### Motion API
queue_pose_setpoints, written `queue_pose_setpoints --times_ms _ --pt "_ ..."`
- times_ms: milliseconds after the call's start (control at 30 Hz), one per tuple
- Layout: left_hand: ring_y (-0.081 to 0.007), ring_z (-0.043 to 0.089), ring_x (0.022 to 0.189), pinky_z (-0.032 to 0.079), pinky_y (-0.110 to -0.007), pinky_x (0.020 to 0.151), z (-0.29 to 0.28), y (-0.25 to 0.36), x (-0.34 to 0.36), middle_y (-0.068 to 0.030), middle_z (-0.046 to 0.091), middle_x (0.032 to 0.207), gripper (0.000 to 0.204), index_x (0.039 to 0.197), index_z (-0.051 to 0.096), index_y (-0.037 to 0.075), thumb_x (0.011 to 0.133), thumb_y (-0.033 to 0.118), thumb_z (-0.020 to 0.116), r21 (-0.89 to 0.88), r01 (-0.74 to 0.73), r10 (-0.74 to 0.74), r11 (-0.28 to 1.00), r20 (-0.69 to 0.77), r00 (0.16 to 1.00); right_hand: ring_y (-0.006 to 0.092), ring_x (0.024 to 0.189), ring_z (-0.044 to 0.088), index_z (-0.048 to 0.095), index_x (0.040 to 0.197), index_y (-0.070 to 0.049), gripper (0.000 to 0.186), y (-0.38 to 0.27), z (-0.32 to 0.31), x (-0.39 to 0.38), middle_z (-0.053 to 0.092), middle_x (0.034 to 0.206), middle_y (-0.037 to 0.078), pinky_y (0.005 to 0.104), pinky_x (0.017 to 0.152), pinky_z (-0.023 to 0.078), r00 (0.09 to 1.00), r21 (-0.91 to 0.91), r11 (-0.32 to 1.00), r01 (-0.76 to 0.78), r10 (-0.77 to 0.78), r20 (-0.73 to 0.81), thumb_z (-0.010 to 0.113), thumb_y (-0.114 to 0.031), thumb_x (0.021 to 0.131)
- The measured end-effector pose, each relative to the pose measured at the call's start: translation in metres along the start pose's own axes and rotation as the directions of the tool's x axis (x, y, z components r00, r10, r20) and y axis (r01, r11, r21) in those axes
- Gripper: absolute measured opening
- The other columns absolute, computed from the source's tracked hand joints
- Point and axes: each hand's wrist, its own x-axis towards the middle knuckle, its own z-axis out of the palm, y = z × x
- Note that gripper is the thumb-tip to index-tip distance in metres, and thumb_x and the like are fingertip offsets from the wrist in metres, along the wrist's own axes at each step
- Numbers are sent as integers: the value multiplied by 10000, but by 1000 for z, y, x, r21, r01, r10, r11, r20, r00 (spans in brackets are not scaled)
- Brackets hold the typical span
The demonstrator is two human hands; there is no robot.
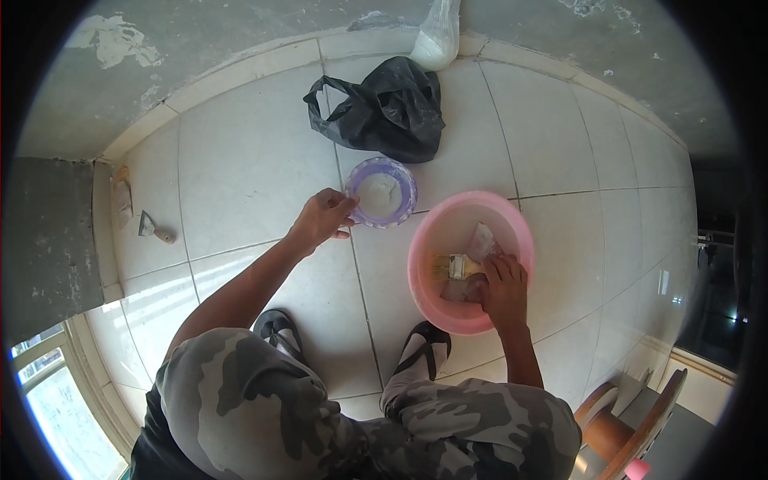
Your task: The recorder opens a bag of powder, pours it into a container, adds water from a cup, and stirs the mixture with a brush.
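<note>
My left hand (324, 218) reaches to the near left side of a small purple bowl (408, 176), its fingers closed at the rim. Whitish paste (379, 195) lies inside that bowl. To the right, my right hand (504, 288) is closed around the handle of a flat paintbrush (459, 266). The brush lies sideways, its bristles pointing left, within a pink basin (415, 280). Cloudy liquid seems to fill the basin's lower part. A pale, crumpled piece (482, 240) rests in there beside the brush; what it is I cannot tell.
A black plastic bag (392, 112) lies beyond the bowl, with a clear bag of white powder (437, 44) against the wall. At the far left is a putty knife (152, 228) on the tiled floor (248, 168). A wooden spool-like object (616, 432) stands at the lower right.
</note>
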Motion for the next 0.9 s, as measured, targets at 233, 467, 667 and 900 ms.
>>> queue_pose_setpoints --times_ms 233,467,667,900 --pt "-191 680 914 606 -317 728 -7 -6 6 -141 642 1013 408 1117 577 -62 967 311 646 -27 -17 17 999 -1 1000 302 968 607 667 1102 -54 337 -15 -27 2 606 1001 101 446 857 492 994 -15 1000 -19 20 104 730 -126 779" --pt "-192 692 862 613 -284 647 4 -8 15 -136 637 960 340 1033 564 -46 942 262 677 -19 -47 47 999 3 999 221 714 650 673 1029 -10 289 -42 -92 1 653 876 117 302 626 523 948 368 885 -286 317 -26 750 34 755" --pt "-179 695 833 575 -272 590 -9 -14 16 -134 641 947 451 1058 552 -43 905 349 713 46 -35 39 998 -84 996 158 763 653 645 993 11 183 -70 -89 12 663 893 89 275 688 526 763 617 652 -441 634 -125 695 50 822" --pt "-223 624 847 534 -337 714 2 1 -6 -146 560 1071 359 1127 535 0 851 132 723 478 -450 600 754 -222 769 160 766 647 616 1050 30 211 -49 -70 2 658 906 85 278 745 544 612 937 175 -304 789 51 685 34 851"
